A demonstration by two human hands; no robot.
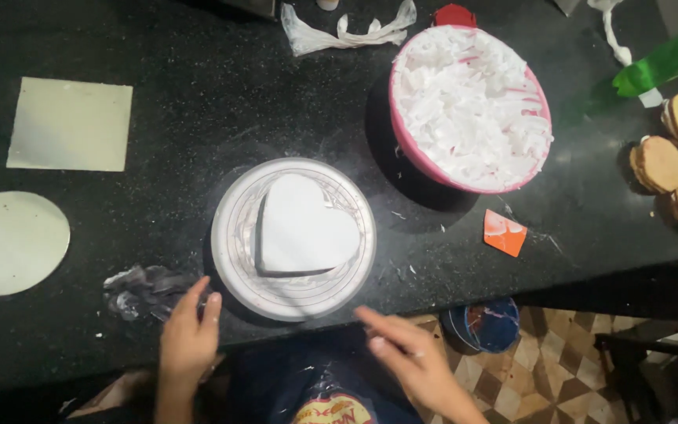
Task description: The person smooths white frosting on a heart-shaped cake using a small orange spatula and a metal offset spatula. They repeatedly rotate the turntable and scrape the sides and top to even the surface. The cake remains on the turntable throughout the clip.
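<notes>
Open desk [174,94] lies between the square board [70,124] and the turntable [233,243], giving clear passage. The pink bowl [402,129] stands just beside the turntable on the far right, leaving a narrow gap. Crumpled plastic [139,290] blocks the near left edge. The orange scraper [504,232] lies in the lane toward the sandwich biscuits [661,163].

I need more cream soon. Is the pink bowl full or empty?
Full: the pink bowl is heaped to its rim with white cream.
</notes>
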